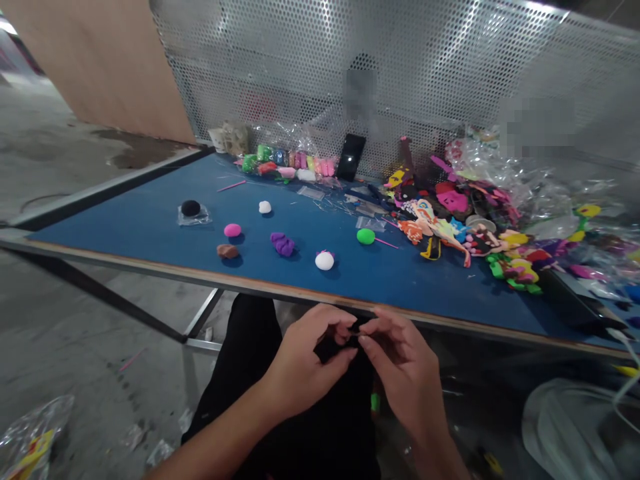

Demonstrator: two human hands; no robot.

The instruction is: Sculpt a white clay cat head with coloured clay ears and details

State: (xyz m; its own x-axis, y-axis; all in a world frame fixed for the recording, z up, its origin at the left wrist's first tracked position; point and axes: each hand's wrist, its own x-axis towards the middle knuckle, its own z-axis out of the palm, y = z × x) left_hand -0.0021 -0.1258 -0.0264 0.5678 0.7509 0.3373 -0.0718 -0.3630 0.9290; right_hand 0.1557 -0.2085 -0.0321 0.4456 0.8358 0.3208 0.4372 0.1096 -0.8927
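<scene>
Close together over my lap, just below the table's front edge, are my left hand [320, 350] and my right hand [403, 360]. Both are closed in a pinch, fingertips nearly meeting. Whatever lies between them is too small and dark to make out. Nearest on the table is a white clay ball [325, 261] with small purple bits at its top. To its left lies a lumpy purple clay piece [283, 244]. A green clay ball [365, 236] on a pink stick sits to the right.
Further left are brown clay [227, 251], pink clay [233, 230], white clay [265, 207] and black clay [191, 208] on plastic wrap. Packaged clay [287, 160] and a phone [351, 157] stand at the back. Colourful clay figures [440, 220] pile up on the right, before a perforated metal panel [300, 60].
</scene>
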